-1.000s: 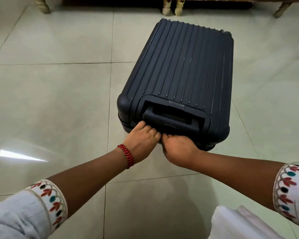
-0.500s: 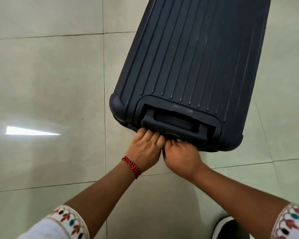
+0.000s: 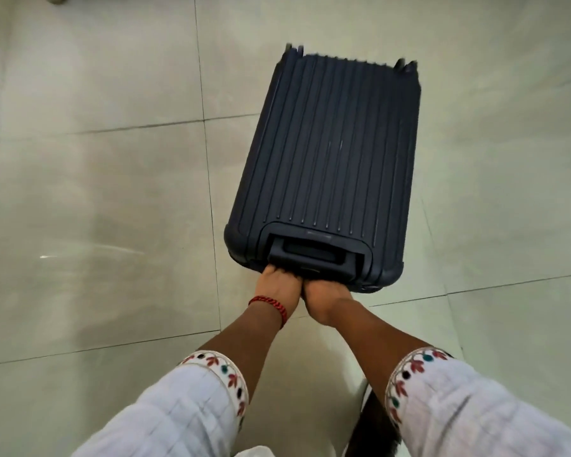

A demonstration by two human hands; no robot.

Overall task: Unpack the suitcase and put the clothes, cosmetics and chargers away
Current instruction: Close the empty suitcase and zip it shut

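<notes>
From my remote seat I saw both hands clamped on the near end of the suitcase. The left hand had its fingers curled down and tucked under the recessed pull handle, knuckles up, its fingertips hidden against the dark shell. The right hand sat just beside it, the two touching side to side, also curled tight on the case's end. I could not tell exactly which lip or grip its fingers closed around, since they disappeared beneath the case's edge. Neither hand held anything else.

Both forearms reached forward and slightly down from the bottom of the view, converging so the wrists nearly met at the case. A red braided thread bracelet circled the left wrist. The left sleeve and the right sleeve were white, each with an embroidered leaf-pattern cuff pushed up the forearm.

The suitcase was a dark navy hard shell with lengthwise ribs, closed, lying with its broad face up on the pale tiled floor. Its handle end pointed at me and its wheels showed at the far end, blurred. I could not judge whether its near end was lifted clear of the tiles.
</notes>
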